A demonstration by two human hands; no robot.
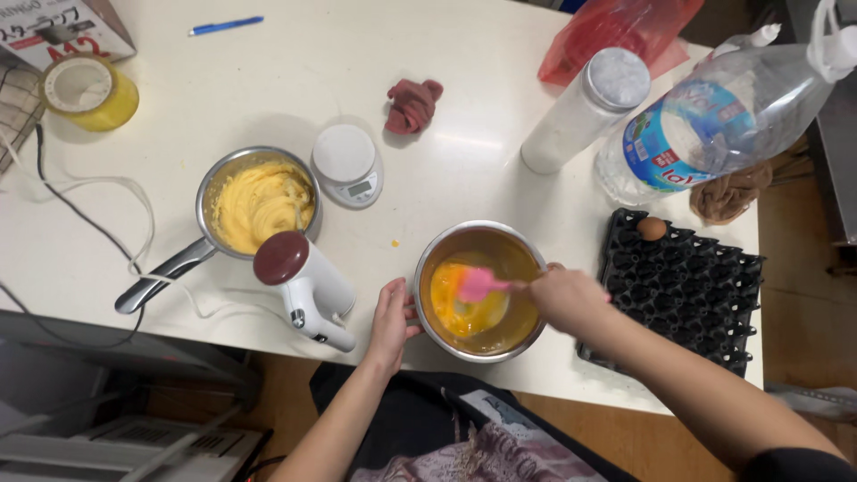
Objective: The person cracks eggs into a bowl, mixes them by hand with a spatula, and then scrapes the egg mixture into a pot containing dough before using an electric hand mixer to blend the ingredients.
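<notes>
- A white table (464, 170) is seen from above, with a person's two bare arms reaching in from the bottom edge.
- A steel bowl (480, 234) stands near the front edge of the table, holding beaten yellow egg (455, 312).
- The left hand (391, 323) lies against the bowl's left rim, fingers curled loosely on the outer wall, steadying it.
- The right hand (564, 297) is closed around the handle of a pink spatula (478, 284), at the bowl's right rim.
- The spatula lies almost level, its long axis running left to right; the blade points left into the egg and the handle points right into the fist.
- Just left of the left hand, a white hand mixer (308, 287) with a dark red end lies on the table, close to the bowl but apart from it.
- Behind the mixer sits a steel saucepan (210, 192) of pale yellow batter, its handle pointing to the lower left.
- A small white kitchen scale (348, 163) stands just right of the saucepan.
- A black egg tray (692, 290) lies right of the bowl, under the right forearm, with one brown egg (652, 228) in its far corner.
- Farther back stand a white shaker jar (586, 109), a large clear water bottle (714, 120) lying tilted, and a red plastic bag (616, 31).
- A crumpled dark red cloth (412, 103), a blue pen (225, 25) and a roll of yellow tape (89, 92) lie well away at the back.
</notes>
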